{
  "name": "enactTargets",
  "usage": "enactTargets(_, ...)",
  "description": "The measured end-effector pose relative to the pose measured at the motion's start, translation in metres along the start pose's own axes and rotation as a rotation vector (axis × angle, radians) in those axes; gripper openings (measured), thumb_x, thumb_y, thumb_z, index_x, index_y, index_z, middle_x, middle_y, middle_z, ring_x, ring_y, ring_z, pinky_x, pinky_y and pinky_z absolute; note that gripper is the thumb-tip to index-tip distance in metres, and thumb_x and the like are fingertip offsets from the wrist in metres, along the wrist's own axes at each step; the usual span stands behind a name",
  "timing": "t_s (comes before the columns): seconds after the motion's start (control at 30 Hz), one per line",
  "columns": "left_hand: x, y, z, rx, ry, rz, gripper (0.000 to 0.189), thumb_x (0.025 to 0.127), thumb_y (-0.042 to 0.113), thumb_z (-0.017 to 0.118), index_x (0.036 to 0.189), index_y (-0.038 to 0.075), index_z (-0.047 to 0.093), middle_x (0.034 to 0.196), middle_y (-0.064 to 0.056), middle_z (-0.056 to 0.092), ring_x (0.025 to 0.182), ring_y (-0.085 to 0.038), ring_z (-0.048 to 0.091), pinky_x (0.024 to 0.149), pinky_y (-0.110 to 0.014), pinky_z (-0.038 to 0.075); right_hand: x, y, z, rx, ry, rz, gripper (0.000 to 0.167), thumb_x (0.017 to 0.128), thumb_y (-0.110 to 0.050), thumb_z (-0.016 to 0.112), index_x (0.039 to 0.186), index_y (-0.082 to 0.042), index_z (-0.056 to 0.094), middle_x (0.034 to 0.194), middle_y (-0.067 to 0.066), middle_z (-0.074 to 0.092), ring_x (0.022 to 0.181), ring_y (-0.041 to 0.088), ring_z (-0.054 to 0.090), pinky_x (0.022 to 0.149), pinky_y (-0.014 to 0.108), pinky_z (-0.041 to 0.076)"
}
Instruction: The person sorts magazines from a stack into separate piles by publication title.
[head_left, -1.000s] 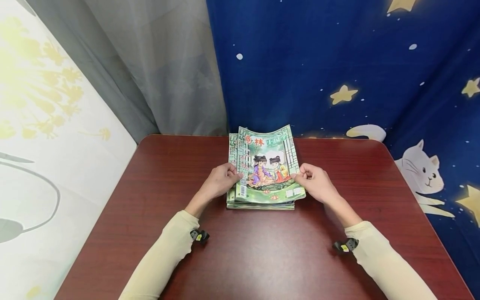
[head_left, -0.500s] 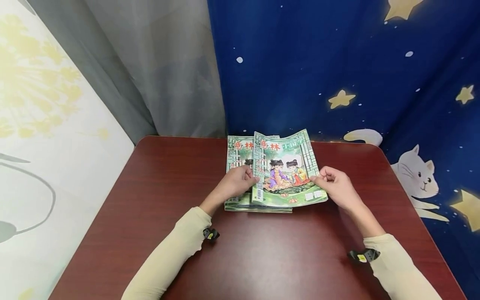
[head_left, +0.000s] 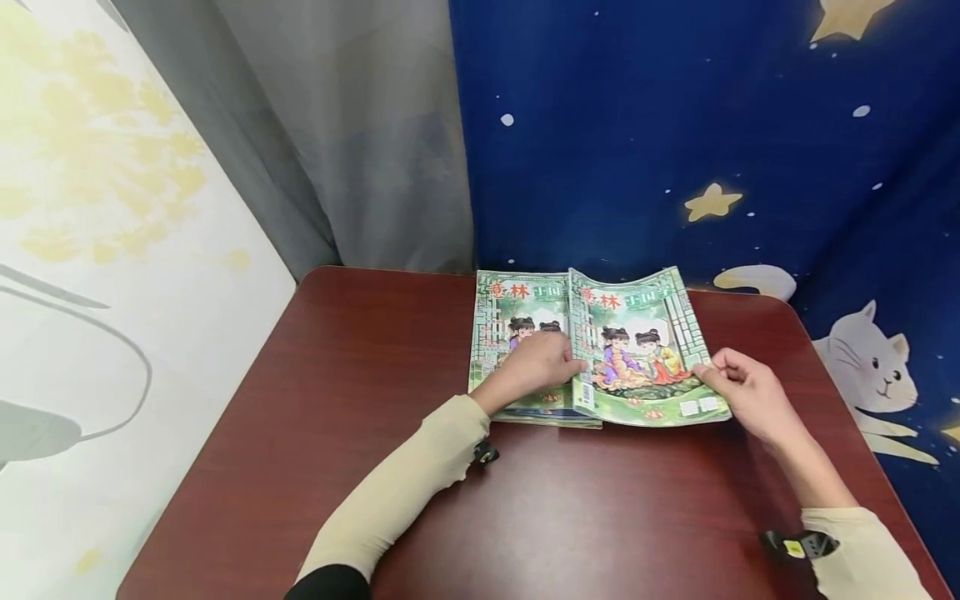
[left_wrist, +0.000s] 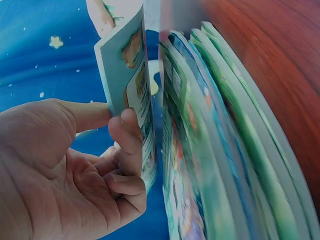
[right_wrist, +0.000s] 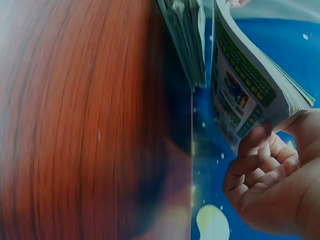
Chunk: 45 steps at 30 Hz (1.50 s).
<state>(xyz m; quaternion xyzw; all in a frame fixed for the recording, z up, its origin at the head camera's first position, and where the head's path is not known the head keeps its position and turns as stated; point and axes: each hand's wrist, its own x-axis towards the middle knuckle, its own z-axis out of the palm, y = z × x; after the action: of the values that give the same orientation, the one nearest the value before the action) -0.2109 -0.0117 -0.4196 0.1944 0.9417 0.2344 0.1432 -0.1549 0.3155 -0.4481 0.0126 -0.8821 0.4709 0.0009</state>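
Observation:
A green magazine (head_left: 637, 350) with two cartoon children on its cover is held in both hands, raised off the stack and overlapping its right side in the head view. My left hand (head_left: 542, 363) pinches its left edge between thumb and curled fingers. At its lower right edge, my right hand (head_left: 750, 392) pinches it the same way. Beneath the left hand lies a stack of magazines (head_left: 491, 333), the top one with the same cover. In the left wrist view, a gap separates the held magazine (left_wrist: 127, 65) from the stack (left_wrist: 240, 140). The right wrist view shows its printed back cover (right_wrist: 237, 95).
The stack lies near the back of a dark red wooden table (head_left: 360, 350). Behind the table hang a grey curtain (head_left: 360, 133) and a blue curtain (head_left: 600, 150) with stars and a white cat. A pale patterned wall covering (head_left: 172, 333) stands at the left.
Both hands have carried the held magazine to the right, from over the stack to mostly beside it. More of the stack's top cover now shows.

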Motion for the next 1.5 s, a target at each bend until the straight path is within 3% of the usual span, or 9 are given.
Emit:
enactTargets(0.23,0.016,0.022,0.012,0.019,-0.068,0.046,0.063,0.105,0.045,0.064,0.052,0.022,0.04,0.047,0.011,0.028,0.042,-0.005,0.026,0.048,-0.022,0.034,-0.008,0.012,-0.022,-0.018,0.054,0.029,0.031,0.103,-0.031,0.07,0.091,-0.005,0.059,0.067,-0.016,0.062,0.061,0.003,0.058,0.055,0.028,0.042)
enactTargets(0.53,0.031,0.041,0.02,0.12,-0.033,0.114,0.057,0.104,0.041,0.067,0.057,0.021,0.041,0.054,0.008,0.029,0.049,-0.009,0.031,0.051,-0.024,0.037,-0.008,0.026,-0.038,-0.036,0.053,0.068,0.032,0.103,-0.034,0.07,0.089,-0.007,0.06,0.066,-0.015,0.062,0.061,0.004,0.059,0.055,0.029,0.042)
enactTargets(0.9,0.048,0.059,0.031,0.213,-0.053,0.04,0.051,0.101,0.043,0.07,0.063,0.022,0.043,0.059,0.006,0.033,0.054,-0.01,0.037,0.05,-0.025,0.037,-0.002,0.048,-0.044,-0.074,0.008,0.178,0.038,0.106,-0.04,0.064,0.091,-0.006,0.063,0.069,-0.018,0.066,0.064,0.002,0.06,0.059,0.028,0.043)
enactTargets(1.07,0.053,0.069,0.04,0.334,-0.062,0.018,0.045,0.097,0.049,0.074,0.067,0.024,0.051,0.067,0.008,0.051,0.067,-0.009,0.056,0.058,-0.029,0.05,-0.003,0.052,-0.045,-0.163,-0.033,0.203,0.044,0.107,-0.044,0.061,0.096,-0.001,0.062,0.069,-0.016,0.064,0.066,0.002,0.056,0.06,0.028,0.04)
enactTargets(1.23,0.055,0.074,0.053,0.476,-0.041,0.015,0.029,0.098,0.048,0.072,0.078,0.028,0.068,0.086,0.01,0.072,0.081,-0.011,0.069,0.064,-0.031,0.056,-0.003,0.055,-0.047,-0.298,-0.057,0.198,0.048,0.107,-0.048,0.057,0.098,-0.001,0.063,0.07,-0.01,0.061,0.067,0.005,0.05,0.061,0.029,0.035)
enactTargets(1.37,0.054,0.075,0.063,0.563,-0.005,0.024,0.018,0.102,0.04,0.065,0.09,0.03,0.075,0.101,0.008,0.077,0.088,-0.014,0.073,0.065,-0.031,0.058,-0.004,0.06,-0.048,-0.427,-0.084,0.179,0.046,0.108,-0.049,0.056,0.095,-0.004,0.061,0.07,-0.004,0.053,0.069,0.012,0.047,0.061,0.03,0.032)
enactTargets(1.5,0.054,0.076,0.067,0.594,0.006,0.033,0.021,0.105,0.032,0.059,0.092,0.03,0.076,0.102,0.008,0.078,0.088,-0.014,0.072,0.065,-0.032,0.059,-0.006,0.064,-0.048,-0.521,-0.114,0.152,0.042,0.108,-0.047,0.057,0.089,-0.009,0.057,0.069,-0.002,0.047,0.069,0.018,0.046,0.062,0.03,0.03)
